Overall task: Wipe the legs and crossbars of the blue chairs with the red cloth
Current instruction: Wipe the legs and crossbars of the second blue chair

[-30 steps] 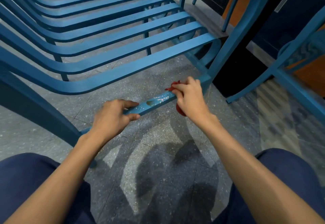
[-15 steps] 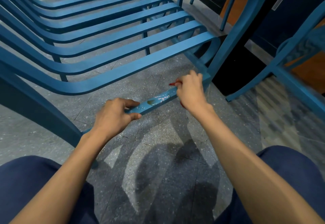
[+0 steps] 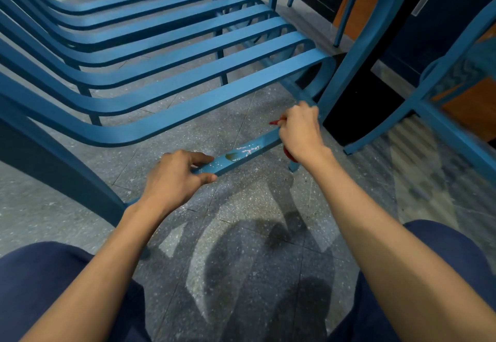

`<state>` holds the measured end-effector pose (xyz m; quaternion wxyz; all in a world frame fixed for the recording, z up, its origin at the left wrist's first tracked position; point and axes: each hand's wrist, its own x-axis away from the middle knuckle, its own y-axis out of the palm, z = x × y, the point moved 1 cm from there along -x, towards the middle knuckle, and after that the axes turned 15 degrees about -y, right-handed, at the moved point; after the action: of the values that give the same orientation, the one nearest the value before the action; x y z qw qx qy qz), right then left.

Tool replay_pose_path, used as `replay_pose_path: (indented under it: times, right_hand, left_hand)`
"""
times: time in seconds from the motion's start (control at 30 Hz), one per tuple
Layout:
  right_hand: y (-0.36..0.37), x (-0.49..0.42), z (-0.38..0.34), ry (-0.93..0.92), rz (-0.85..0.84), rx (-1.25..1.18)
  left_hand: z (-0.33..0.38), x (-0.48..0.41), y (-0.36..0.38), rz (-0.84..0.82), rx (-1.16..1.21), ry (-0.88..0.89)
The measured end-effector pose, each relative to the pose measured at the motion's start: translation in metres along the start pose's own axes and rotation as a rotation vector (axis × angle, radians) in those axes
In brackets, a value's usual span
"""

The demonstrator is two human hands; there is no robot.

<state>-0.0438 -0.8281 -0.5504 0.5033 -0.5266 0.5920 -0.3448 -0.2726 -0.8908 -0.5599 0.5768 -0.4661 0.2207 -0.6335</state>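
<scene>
While the left hand (image 3: 174, 177) grips the crossbar (image 3: 239, 155), the right hand (image 3: 302, 132) clutches the cloth (image 3: 276, 122) at its far right end.

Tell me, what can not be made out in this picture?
Head view only.
The red cloth: mostly hidden inside the right hand; only red scraps show.
The crossbar: stretches covered by the left hand and the right hand.
The chair on the right: blurred, cut off by the edge.

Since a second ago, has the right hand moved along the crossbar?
Yes. The right hand, with the red cloth, slid along the crossbar away from the brown stain, toward the chair leg.
</scene>
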Motion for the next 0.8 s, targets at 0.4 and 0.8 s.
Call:
replay_pose_path:
  times: [0.4, 0.8]
  right_hand:
    - [-0.003, 0.025, 0.009, -0.255, 0.055, -0.15]
    - [0.007, 0.04, -0.039, -0.29, -0.03, -0.195]
  left_hand:
    - [-0.001, -0.003, -0.001, -0.048, 0.061, -0.047]
    - [-0.005, -0.004, 0.001, -0.031, 0.062, -0.044]
